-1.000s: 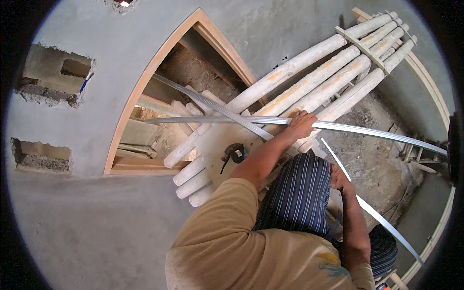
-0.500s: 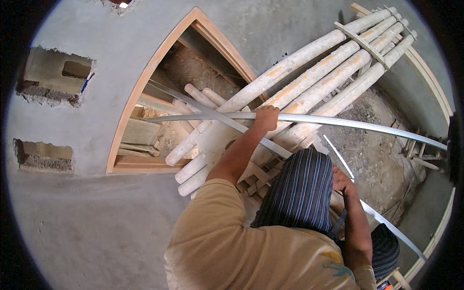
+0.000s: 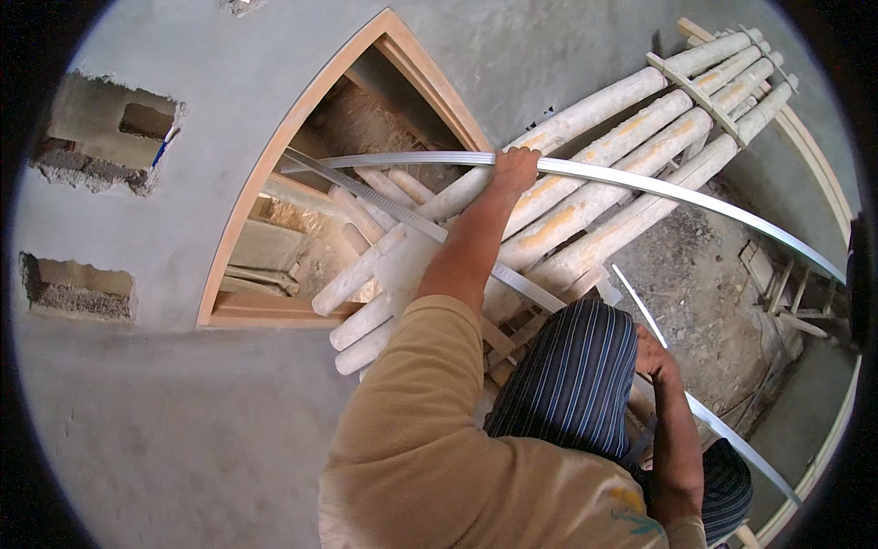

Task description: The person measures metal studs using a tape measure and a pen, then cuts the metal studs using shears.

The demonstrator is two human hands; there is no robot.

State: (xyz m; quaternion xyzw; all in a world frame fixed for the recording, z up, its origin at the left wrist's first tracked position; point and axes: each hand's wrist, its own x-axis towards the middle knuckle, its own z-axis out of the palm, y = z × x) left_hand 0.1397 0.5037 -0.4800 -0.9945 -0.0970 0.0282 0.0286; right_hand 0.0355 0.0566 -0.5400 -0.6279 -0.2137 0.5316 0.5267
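Observation:
My left hand [image 3: 517,171] is wrapped round a long, silvery ribbed metal strip [image 3: 677,190], held out at arm's length. That strip spans from the wooden-framed opening to the far right. Beneath my left forearm runs a second metal strip [image 3: 402,213], slanting down to my striped trouser knee [image 3: 567,380]; a metal length shows again beyond it at lower right. Beside the knee, my right hand [image 3: 654,355] is closed, with its fingers partly hidden; what it grips cannot be made out. A thin white strip [image 3: 636,297] ends near its fingertips.
Several whitish, plaster-stained poles [image 3: 594,137] lie side by side beyond my left hand, tied with a wooden crosspiece [image 3: 697,99]. At left are a wooden frame [image 3: 274,318] and a grey wall with rough cut-outs [image 3: 82,288]. Rubble-strewn ground [image 3: 704,274] lies at right.
My left hand has moved up and away, raising the ribbed metal strip with it, so it now crosses higher over the poles. My right hand has hardly moved.

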